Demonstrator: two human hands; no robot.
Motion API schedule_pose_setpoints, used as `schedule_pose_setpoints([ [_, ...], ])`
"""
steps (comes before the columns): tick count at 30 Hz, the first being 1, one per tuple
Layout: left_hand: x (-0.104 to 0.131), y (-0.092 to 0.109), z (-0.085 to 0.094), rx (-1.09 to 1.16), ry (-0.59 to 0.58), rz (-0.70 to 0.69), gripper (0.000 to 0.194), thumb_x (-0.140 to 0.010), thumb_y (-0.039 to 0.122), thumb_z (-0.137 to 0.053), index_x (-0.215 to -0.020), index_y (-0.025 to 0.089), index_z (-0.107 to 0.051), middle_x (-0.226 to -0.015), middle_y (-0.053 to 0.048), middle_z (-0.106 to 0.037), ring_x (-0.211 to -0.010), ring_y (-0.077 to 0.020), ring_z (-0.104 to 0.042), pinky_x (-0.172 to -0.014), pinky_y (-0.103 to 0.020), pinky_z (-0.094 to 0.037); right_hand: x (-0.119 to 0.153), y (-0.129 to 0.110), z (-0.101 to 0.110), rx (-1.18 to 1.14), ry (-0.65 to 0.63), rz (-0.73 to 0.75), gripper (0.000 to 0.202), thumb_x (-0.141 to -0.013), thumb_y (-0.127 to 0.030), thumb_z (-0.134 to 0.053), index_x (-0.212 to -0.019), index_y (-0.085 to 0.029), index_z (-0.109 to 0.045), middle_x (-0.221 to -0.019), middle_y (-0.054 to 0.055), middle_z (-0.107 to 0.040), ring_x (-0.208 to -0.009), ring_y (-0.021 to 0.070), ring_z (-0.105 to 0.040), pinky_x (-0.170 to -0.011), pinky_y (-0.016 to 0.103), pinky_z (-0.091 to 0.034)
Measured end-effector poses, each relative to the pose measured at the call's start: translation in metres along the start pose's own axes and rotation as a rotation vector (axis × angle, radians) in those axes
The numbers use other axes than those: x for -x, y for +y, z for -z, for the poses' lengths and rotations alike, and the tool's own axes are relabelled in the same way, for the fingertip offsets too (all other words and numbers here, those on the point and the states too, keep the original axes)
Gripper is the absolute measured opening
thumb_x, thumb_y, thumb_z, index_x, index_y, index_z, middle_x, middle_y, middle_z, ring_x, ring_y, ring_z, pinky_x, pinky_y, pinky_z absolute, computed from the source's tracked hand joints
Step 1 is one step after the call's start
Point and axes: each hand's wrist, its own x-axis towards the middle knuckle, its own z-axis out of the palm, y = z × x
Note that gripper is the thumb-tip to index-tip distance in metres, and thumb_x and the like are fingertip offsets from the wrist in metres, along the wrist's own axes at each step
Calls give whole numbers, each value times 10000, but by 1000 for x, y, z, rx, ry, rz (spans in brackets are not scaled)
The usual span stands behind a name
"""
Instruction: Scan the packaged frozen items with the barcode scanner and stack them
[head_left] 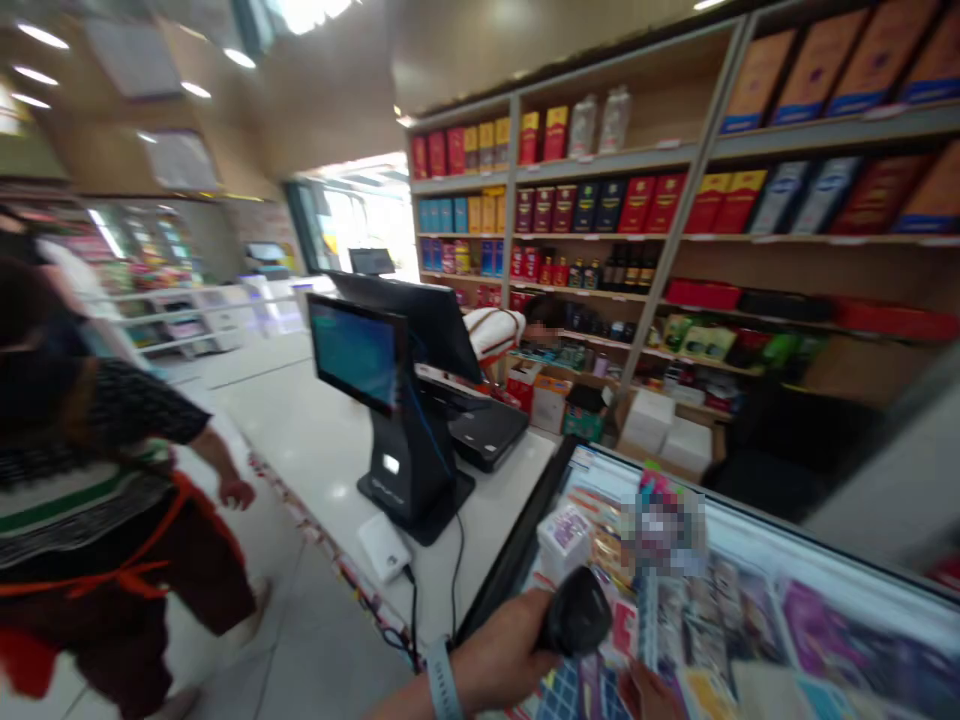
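Note:
My left hand [514,640], with a pale blue band on its wrist, is wrapped round a black handheld barcode scanner [576,612]. The scanner is over the glass display counter, its rounded head towards the right. Low at the bottom edge shows part of my right hand [651,694], blurred and cut off by the frame; whether it grips anything is unclear. Just above it is a small red and white packet [624,628]. A white box with purple print [565,540] sits on the counter beyond the scanner.
A black checkout terminal [356,352] and a white device [384,548] with a cable stand on the white counter [262,420]. Packaged goods fill the display case [885,575]. Shelves [600,238] of boxes line the back. A person [112,500] is at left; another bends behind the terminal.

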Motion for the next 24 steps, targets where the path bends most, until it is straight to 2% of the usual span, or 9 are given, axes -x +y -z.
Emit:
schedule_pose_setpoints([
  [1, 1, -2, -3, -8, 11, 12, 471, -750, 206, -660, -1217, 231, -609, -1198, -108, -692, -1108, -311, -640, -958, -389, -485, 4, 6, 8, -55, 39, -61, 526, -671, -752, -683, -784, -240, -631, -654, 20, -628, -595, 215, -653, -603, 388, -590],
  [2, 0, -5, -4, -8, 9, 12, 472, -753, 193, -647, -1222, 225, -609, -1212, -115, -690, -1134, -314, -633, -988, -397, -472, 9, 10, 14, -83, 21, -91, 572, -535, -780, -706, -696, -245, -582, -580, 3, -600, -533, 215, -639, -593, 400, -587],
  [3, -1, -8, -6, 2, -3, 11, 471, -765, 187, -629, -1233, 221, -603, -1228, -120, -687, -1158, -312, -627, -1011, -400, -461, 13, 13, 18, -92, 54, -95, 593, -433, -770, -723, -661, -247, -559, -529, -12, -574, -489, 216, -623, -561, 400, -576],
  [4, -3, -11, -7, 15, -24, 3, 472, -781, 181, -607, -1251, 217, -593, -1253, -124, -679, -1189, -307, -616, -1031, -399, -451, 16, 15, 21, -98, 95, -97, 596, -389, -742, -733, -669, -242, -573, -508, -21, -566, -474, 216, -618, -540, 392, -565],
  [7, -11, -18, -12, 29, -101, -18, 430, -816, 181, -561, -1245, 200, -586, -1262, -132, -682, -1207, -300, -618, -1048, -402, -446, 22, 18, 29, -97, 191, -92, 569, -446, -673, -722, -754, -204, -630, -558, -8, -618, -506, 199, -636, -539, 343, -545],
  [10, -16, -23, -21, -11, -125, -25, 390, -830, 240, -567, -1215, 185, -587, -1244, -138, -690, -1195, -323, -626, -1041, -442, -457, 30, 23, 37, -74, 226, -89, 535, -551, -619, -706, -835, -169, -662, -630, 5, -654, -563, 185, -654, -534, 294, -523],
  [17, -21, -33, -33, -185, -222, -32, 400, -850, 331, -531, -1214, 168, -558, -1201, -155, -696, -1135, -338, -662, -950, -427, -513, 45, 28, 44, -23, 207, -78, 339, -762, -440, -675, -952, -159, -682, -733, 14, -697, -629, 166, -673, -560, 253, -525],
  [24, -19, -34, -43, -225, -253, -21, 387, -852, 313, -528, -1212, 173, -535, -1173, -162, -696, -1108, -347, -665, -946, -446, -509, 43, 23, 50, 67, 155, 9, 221, -826, -303, -606, -989, -176, -683, -820, 14, -703, -707, 171, -685, -677, 290, -562],
])
